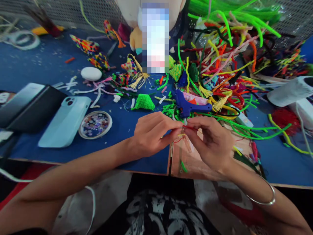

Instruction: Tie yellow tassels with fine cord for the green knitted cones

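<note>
Black cloth [156,213] with a white print is lying nearest in the head view. Farther off, the left hand [151,133] and right hand [212,140] are meeting, fingertips pinching a thin red strand [187,127] over the left side of the board [195,168], just nearer than the glue gun [195,107]. Probably the strand is handling light, soft and limp, favouring a pinch close to its end. No brand or label is showing legibly, nor is the print.
</note>
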